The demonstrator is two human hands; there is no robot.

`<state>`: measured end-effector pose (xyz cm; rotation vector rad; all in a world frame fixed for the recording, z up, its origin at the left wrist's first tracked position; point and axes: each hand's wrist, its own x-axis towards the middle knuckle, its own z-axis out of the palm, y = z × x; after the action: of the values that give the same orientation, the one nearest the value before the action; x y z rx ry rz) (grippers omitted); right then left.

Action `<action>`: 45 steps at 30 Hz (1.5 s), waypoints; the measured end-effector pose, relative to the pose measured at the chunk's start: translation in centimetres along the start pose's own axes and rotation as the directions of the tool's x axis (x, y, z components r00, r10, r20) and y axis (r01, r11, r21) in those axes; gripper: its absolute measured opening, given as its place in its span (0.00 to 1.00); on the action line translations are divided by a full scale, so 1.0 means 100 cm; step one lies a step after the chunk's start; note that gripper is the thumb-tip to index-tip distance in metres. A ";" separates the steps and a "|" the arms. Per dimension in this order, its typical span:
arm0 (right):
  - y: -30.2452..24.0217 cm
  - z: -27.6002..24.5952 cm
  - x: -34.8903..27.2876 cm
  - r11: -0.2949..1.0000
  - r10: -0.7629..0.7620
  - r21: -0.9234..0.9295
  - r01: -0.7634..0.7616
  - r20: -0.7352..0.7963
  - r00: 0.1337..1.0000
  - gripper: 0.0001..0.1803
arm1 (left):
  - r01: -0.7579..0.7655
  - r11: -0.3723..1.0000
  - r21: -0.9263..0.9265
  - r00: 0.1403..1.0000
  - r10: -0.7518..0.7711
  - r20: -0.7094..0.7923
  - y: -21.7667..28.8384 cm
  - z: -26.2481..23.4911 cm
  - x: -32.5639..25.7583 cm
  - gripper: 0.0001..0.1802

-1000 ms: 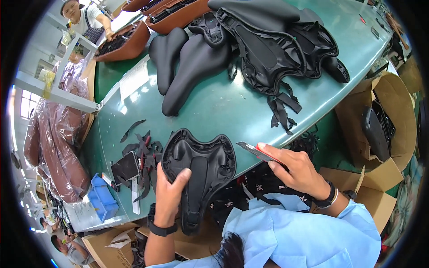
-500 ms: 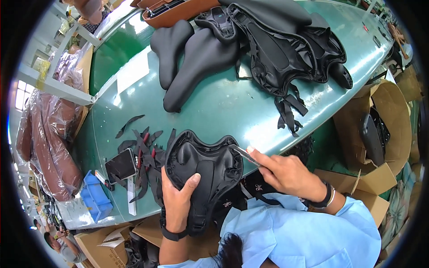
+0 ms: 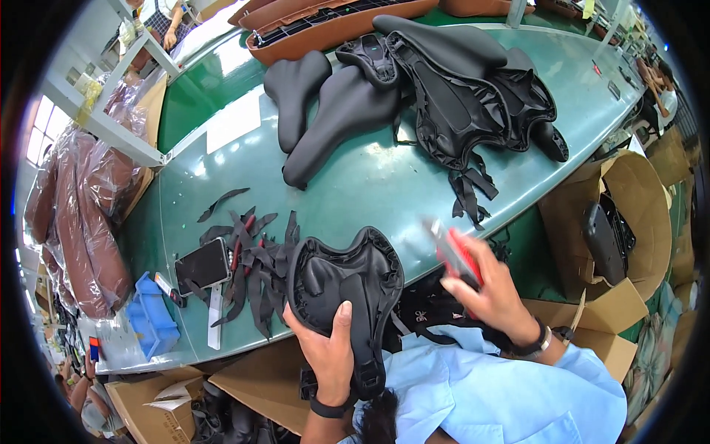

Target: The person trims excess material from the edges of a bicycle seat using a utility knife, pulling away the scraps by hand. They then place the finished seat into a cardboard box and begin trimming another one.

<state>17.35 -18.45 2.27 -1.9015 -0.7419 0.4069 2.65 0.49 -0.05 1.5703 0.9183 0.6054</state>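
Note:
My left hand (image 3: 330,348) is closed round the narrow part of a black bicycle saddle (image 3: 333,300). Its hollow underside faces up, with the wide end pointing away from me and trimmed-looking cover edges along its rim. To the right of the saddle, clear of it, my right hand (image 3: 492,292) grips a red and grey utility knife (image 3: 462,257). The knife is smeared by motion, so its tip is not sharp. Left of the saddle lies a heap of black cover strips (image 3: 262,274).
More black saddles (image 3: 344,111) rest at the back of the green table (image 3: 355,196). A phone (image 3: 203,266), a blue bin (image 3: 151,318) and a white strip (image 3: 215,318) lie at the left. Cardboard boxes (image 3: 643,200) stand beside the table. Wrapped brown saddles (image 3: 85,222) hang over the left edge.
My right hand has moved the knife off the saddle's rim, to the right and turned it upward. The saddle has shifted slightly right and tilted in my left hand.

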 end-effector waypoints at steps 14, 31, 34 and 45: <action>-0.024 0.071 0.035 0.960 -0.176 0.271 0.066 0.406 0.897 0.28 | -0.024 0.872 -0.489 0.977 -0.084 -0.198 -0.013 0.023 0.016 0.29; -0.028 0.014 0.102 0.945 -0.314 -0.046 0.323 0.140 0.939 0.29 | -0.723 0.553 0.414 0.689 0.525 0.500 0.023 0.065 0.091 0.11; -0.013 -0.008 0.079 0.899 -0.335 -0.252 0.358 0.131 0.933 0.32 | -0.633 0.693 0.344 0.755 0.455 0.472 0.025 0.062 0.092 0.09; -0.022 -0.008 0.010 0.782 -0.003 -0.583 0.220 0.349 0.937 0.32 | 0.115 0.865 -0.488 0.992 -0.076 0.100 0.030 0.064 0.091 0.12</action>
<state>17.90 -17.71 4.68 -2.4105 -1.3390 0.4483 13.55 4.20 0.57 1.0712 0.7062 0.6438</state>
